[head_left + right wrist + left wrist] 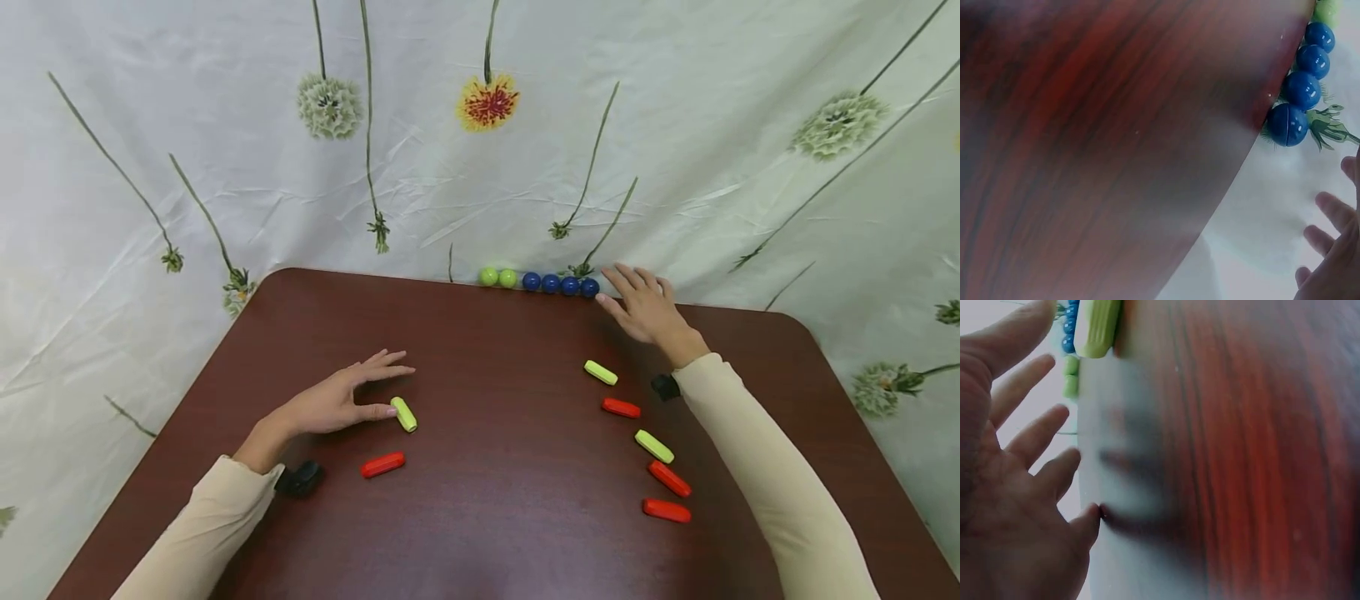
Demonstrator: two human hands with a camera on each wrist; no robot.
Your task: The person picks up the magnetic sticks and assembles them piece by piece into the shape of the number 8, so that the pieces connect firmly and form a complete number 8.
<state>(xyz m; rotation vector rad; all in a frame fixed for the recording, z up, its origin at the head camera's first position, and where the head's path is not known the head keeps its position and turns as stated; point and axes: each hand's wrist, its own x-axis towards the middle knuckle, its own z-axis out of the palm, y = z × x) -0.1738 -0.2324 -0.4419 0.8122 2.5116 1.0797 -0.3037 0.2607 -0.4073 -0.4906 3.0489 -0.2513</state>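
Down on my left, in the head view, my left hand (337, 402) is spread above the glossy, reddish-brown wood-grained table (487, 517), thumb tip right at a short, ribbed, plastic-looking yellow-green block (403, 414) — touching or not, I can't tell, but nothing is pinched. The block lies flat, long axis slanting: far end to the left, near end to the right and toward me. Just nearer me, a short, plastic-looking red block (382, 464) lies almost sideways, right end slightly farther off. And over on the right, my right hand (643, 310) is spread too, holding nothing, thumb just beside the last of four shiny dark-blue balls (551, 283), lined up with two light-green balls (489, 277) along the far edge.

Left wrist view now: fingers fanned, palm empty, the yellow-green block beyond the thumb, ribs running lengthwise. A clean grip, I'd judge, wants thumb and forefinger across its narrow sides — pressing one end could swivel it.

Right wrist view: four fingertips parted, clear of the end blue ball. It's round, so no long axis, though the row follows the table's edge; a light touch seems wise, since a nudge might set balls rolling.
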